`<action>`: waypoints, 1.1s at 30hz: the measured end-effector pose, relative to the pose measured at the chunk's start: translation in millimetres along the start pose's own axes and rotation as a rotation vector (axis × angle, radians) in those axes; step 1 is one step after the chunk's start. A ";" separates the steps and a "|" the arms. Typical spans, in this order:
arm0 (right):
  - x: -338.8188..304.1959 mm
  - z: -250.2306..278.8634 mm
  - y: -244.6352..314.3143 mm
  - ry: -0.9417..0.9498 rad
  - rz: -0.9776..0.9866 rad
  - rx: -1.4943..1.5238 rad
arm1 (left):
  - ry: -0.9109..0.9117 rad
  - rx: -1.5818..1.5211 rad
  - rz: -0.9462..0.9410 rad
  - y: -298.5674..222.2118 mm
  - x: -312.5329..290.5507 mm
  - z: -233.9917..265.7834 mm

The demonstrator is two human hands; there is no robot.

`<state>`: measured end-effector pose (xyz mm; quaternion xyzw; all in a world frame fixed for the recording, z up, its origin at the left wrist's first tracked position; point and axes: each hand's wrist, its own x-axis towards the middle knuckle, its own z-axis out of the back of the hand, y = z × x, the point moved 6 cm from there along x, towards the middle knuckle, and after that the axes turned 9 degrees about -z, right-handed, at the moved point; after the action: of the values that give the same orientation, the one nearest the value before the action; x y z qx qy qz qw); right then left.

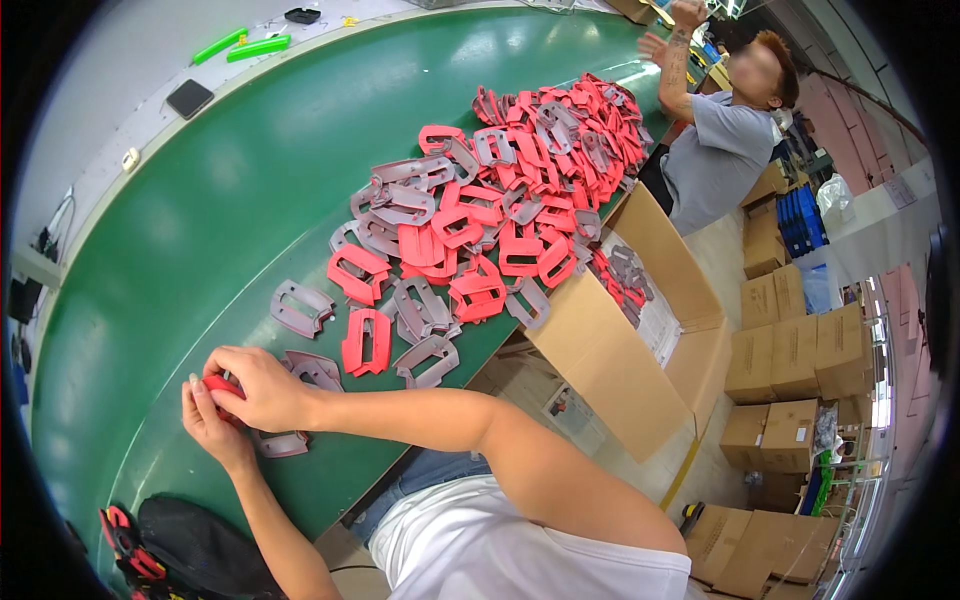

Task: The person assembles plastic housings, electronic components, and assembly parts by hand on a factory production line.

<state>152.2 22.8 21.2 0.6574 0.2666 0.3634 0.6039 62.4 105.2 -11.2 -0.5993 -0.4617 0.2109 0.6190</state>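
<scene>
Right hand (262, 390) and left hand (212, 425) both clamp fingers on a red piece (224, 387) over the green table (150, 300), the left grip seemingly firm but partly hidden; a slipping thumb could drop it beside the grey pieces (316, 371).

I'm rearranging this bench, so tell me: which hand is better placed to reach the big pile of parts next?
Probably the right hand: it lies nearer the pile than the left hand does, though both hold a red part.

half-hidden red piece (223, 386), seemingly in left hand (214, 422) and right hand (266, 390)
</scene>
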 end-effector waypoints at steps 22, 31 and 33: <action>-2.0 -1.3 7.4 -0.039 0.104 -0.069 | -0.011 -0.038 0.034 6.5 0.2 4.0; -1.3 0.7 13.3 -0.040 0.135 -0.098 | -0.232 0.040 0.051 -2.7 -1.1 0.3; -2.9 0.9 14.4 -0.039 0.137 -0.095 | -0.117 0.012 0.051 6.3 1.2 4.9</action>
<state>150.0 18.2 34.9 0.6519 0.1916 0.4031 0.6131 60.8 110.0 -17.4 -0.5940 -0.4802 0.2640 0.5890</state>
